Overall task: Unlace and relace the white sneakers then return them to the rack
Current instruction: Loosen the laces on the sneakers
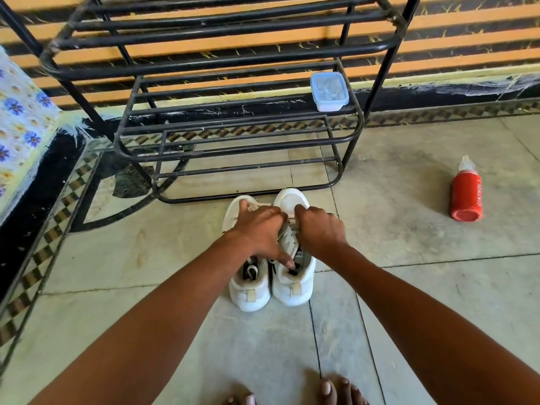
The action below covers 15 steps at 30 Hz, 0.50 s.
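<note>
On floor tiles before rack (233, 147), left hand (258, 229), right hand (320, 229) fingers curled pinching right sneaker (295, 276) laces, left sneaker (248, 290) touching alongside

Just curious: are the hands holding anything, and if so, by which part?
Both work on the right sneaker. The left hand and right hand pinch its laces over the tongue; the exact strands are hidden.

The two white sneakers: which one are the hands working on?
The white sneaker on the right. Both the left hand and the right hand are at its laces; the other white sneaker lies mostly under the left arm.
</note>
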Motion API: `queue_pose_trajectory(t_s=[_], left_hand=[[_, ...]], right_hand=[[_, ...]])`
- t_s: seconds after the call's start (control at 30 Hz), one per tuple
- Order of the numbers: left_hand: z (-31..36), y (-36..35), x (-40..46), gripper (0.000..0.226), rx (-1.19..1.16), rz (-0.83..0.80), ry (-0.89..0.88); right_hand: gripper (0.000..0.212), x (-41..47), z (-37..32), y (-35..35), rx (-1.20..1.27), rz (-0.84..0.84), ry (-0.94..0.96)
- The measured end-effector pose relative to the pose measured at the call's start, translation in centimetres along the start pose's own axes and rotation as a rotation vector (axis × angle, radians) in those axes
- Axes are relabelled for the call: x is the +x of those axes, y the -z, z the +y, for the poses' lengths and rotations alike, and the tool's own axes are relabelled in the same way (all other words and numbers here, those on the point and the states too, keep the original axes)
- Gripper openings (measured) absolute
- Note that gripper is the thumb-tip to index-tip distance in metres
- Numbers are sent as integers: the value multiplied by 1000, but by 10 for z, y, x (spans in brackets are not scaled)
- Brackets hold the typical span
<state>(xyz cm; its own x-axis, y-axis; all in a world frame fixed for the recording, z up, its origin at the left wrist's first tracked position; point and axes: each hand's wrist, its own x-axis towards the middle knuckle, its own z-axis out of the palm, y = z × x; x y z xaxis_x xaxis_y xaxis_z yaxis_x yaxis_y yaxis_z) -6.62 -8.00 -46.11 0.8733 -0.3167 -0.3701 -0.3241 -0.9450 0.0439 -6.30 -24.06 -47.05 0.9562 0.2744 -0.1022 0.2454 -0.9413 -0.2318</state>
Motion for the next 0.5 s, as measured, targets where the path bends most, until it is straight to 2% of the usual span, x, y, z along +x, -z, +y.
queue_pose_trajectory(t_s=[0.03,0.1,0.17,0.27,0.33,0.43,0.5], left_hand=[[1,-1,0,107,0,-2,6],[2,-3,0,113,-5,-7,12],[2,-4,0,115,6,0,10],[3,-5,2,115,15,14,13],[5,-5,0,117,28,5,17],[8,-5,0,118,40,3,18],[8,-5,0,116,41,8,20]], right_hand=[[13,1,4,-1,88,26,-67],[7,5,15,-5,438,91,-228],[19,8,24,-11,819,131,-338],[22,8,27,-24,1063,96,-334],[15,10,30,-26,997,54,-199],[17,21,43,-13,548,-14,188],[10,29,45,-6,336,-40,310]])
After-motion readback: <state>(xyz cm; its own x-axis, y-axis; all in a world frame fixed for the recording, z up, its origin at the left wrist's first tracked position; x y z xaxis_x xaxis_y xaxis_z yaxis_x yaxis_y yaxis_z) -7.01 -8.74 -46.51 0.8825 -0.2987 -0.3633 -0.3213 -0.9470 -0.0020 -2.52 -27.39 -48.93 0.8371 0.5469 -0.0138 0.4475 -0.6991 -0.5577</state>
